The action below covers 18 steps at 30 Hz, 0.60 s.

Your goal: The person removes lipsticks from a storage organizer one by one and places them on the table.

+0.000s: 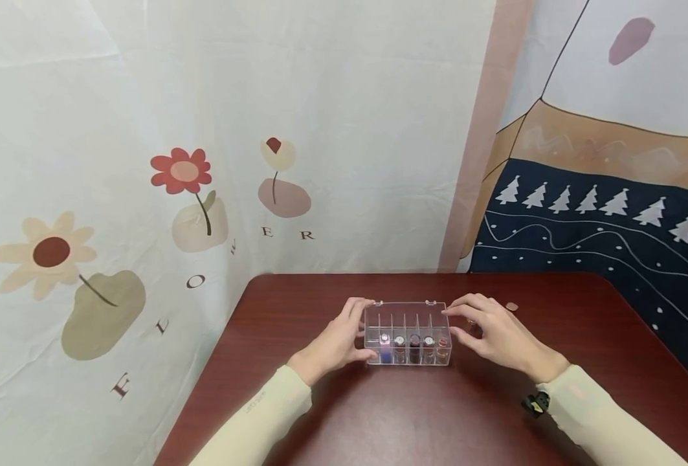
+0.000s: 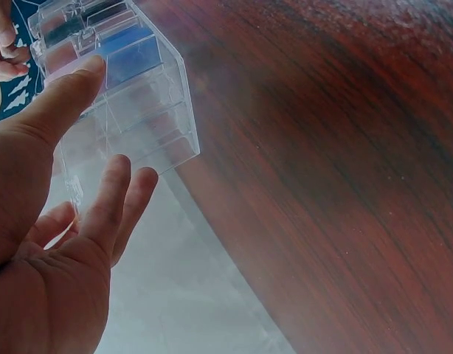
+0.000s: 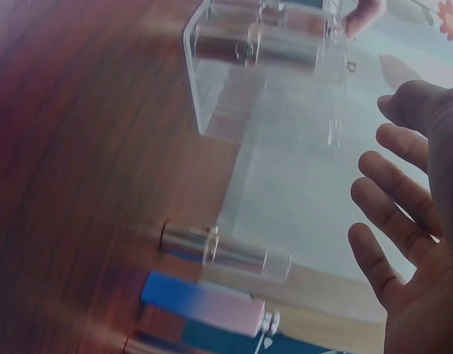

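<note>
The left hand [image 1: 335, 342] gripped the clear box [image 1: 408, 332]; the right hand [image 1: 502, 334], fingers apart, hung beside its right edge; tabletop [image 1: 404, 414] stretched before it.

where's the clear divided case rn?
Head view: right of image centre, the clear case is on the table, between the left hand and right hand.

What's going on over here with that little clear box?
A person is handling a clear divided box on a dark red table. The left hand holds its left end, thumb against the front, while the right hand is beside the other end with its fingers spread. Five small tubes are in the front row. More tubes stand outside it on the table.
</note>
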### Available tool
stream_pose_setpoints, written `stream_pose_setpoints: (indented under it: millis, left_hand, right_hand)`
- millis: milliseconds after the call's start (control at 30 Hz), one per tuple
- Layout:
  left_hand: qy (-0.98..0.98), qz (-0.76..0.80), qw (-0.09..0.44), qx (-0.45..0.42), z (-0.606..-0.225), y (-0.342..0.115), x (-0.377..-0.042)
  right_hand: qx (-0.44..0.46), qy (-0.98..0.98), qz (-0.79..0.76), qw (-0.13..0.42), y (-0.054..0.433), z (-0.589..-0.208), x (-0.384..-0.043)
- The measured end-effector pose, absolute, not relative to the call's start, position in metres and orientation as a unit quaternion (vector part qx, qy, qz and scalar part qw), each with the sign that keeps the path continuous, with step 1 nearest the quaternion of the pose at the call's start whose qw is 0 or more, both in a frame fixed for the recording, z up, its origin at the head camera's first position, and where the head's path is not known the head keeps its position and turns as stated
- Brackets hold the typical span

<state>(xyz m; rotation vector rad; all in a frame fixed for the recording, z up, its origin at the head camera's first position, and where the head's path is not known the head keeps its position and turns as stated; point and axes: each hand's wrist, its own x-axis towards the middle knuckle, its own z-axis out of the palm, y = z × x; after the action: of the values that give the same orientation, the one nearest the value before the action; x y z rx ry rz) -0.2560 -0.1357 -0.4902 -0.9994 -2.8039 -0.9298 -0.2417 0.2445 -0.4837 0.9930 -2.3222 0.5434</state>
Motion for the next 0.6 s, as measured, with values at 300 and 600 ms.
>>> stream_pose_setpoints:
  millis: [300,600]
  left_hand:
    - [-0.898,-0.297,0.016,-0.324,-0.492,-0.138,-0.258]
    - [-0.899,-0.297,0.016,-0.321,-0.493,-0.137,-0.259]
  right_hand:
    - [0.408,-0.845,0.209,0.274,0.221,-0.484,-0.243]
    - [0.420,-0.849,0.212,0.240,0.197,-0.484,-0.243]
